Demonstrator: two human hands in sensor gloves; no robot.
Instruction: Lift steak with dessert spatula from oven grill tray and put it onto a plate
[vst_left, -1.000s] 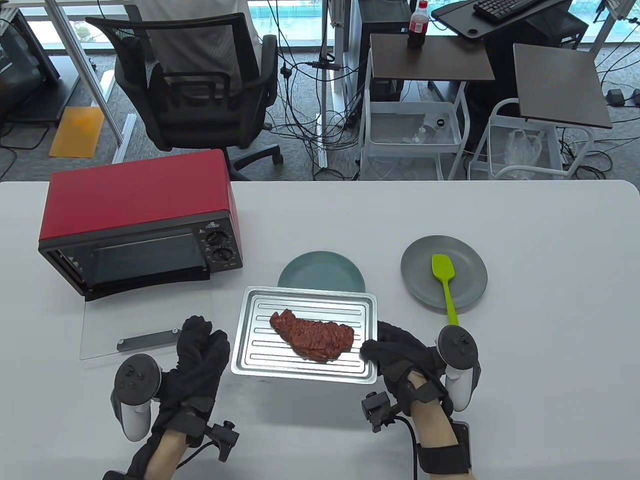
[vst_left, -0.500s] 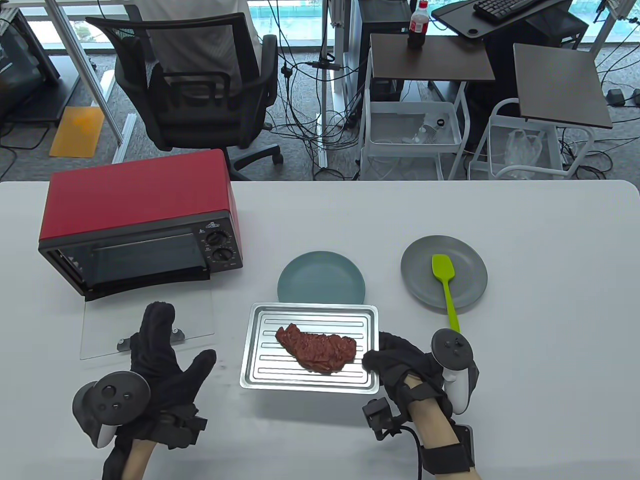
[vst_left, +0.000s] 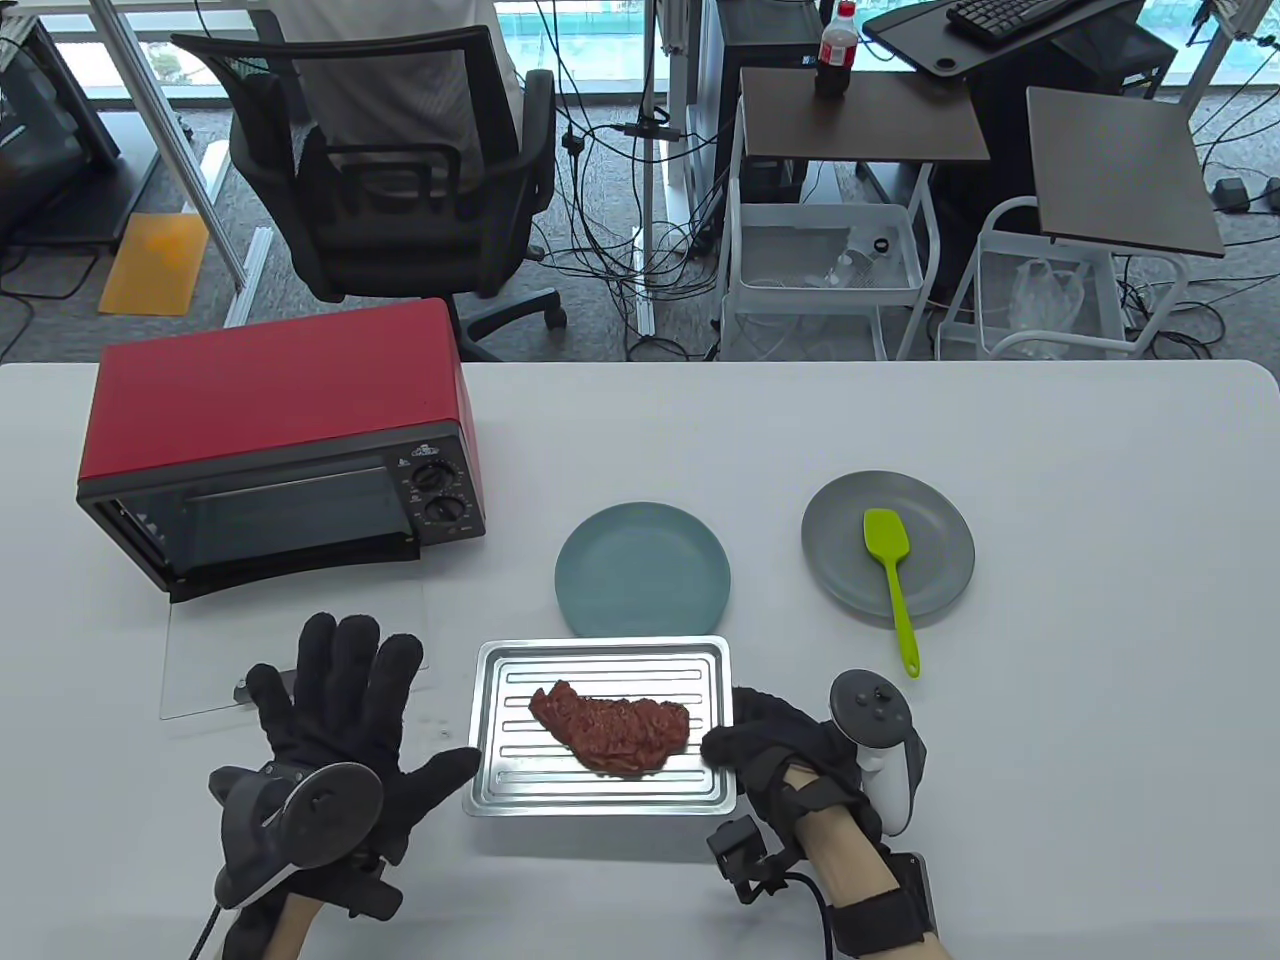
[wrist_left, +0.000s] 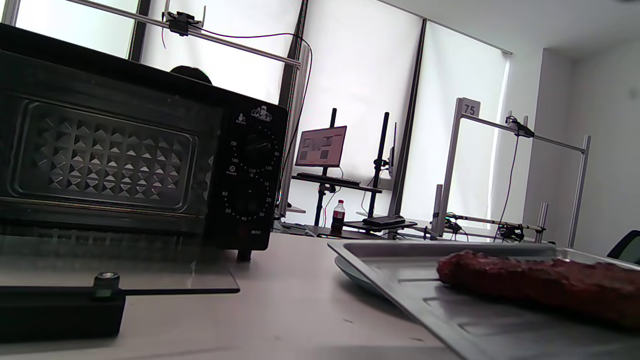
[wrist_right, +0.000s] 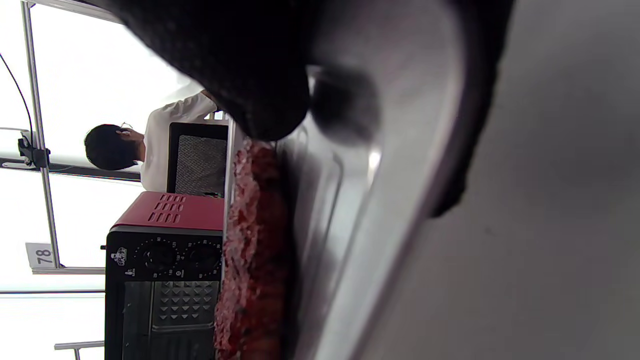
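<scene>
Right hand (vst_left: 765, 735) pinches the right rim of the oven grill tray (vst_left: 600, 800), thumb over the lip, fingers under; the right wrist view confirms a fingertip on the rim. Left hand (vst_left: 335, 700) is off the tray, fingers spread wide, holding nothing, just left of the tray above the surface (vst_left: 1050, 800). Steak (vst_left: 610, 727) lies flat mid-tray, long axis across it. Teal plate (vst_left: 643, 568) sits right behind the tray, nearly touching its far edge. Green dessert spatula (vst_left: 890, 575) is untouched, blade resting on the grey plate (vst_left: 940, 560) to the tray's right and back, handle overhanging toward the right hand. Red oven (vst_left: 270, 430), door (vst_left: 290, 650) open, stands off the tray's left rear. My read: tray is being set down, so seat it flat before letting go. Then take the spatula by the handle end with the right hand, steady the tray with the left, and slide the blade in low under the steak's thin end.
</scene>
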